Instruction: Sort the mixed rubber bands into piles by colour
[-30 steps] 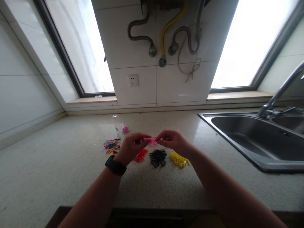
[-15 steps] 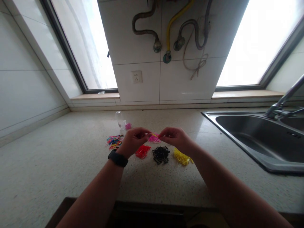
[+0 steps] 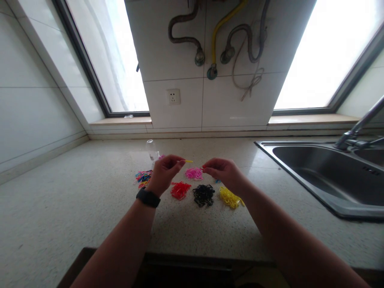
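My left hand (image 3: pixel 166 171), a dark watch on its wrist, pinches a yellow rubber band (image 3: pixel 189 161) that sticks out past the fingertips. Across a small gap, my right hand (image 3: pixel 222 170) has thumb and forefinger closed on a tiny reddish rubber band (image 3: pixel 202 168), mostly covered by the fingers. Below and between the hands lie piles of small rubber bands: pink (image 3: pixel 194 173), red (image 3: pixel 180 191), black (image 3: pixel 203 195) and yellow (image 3: pixel 230 197). A mixed-colour pile (image 3: pixel 143 178) is partly behind my left hand. Some blue bands (image 3: pixel 217 181) peek out beside my right hand.
A clear plastic bottle (image 3: pixel 151 149) stands behind my left hand, with a pink item (image 3: pixel 162 157) mostly hidden beside it. The speckled countertop (image 3: pixel 120 224) runs to a tiled wall. At the right is a steel sink (image 3: pixel 303 176) with a faucet (image 3: pixel 351 138).
My hands have drawn apart, and the yellow band now extends only from my left fingers. My left hand has risen slightly, leaving the pink pile in fuller view.
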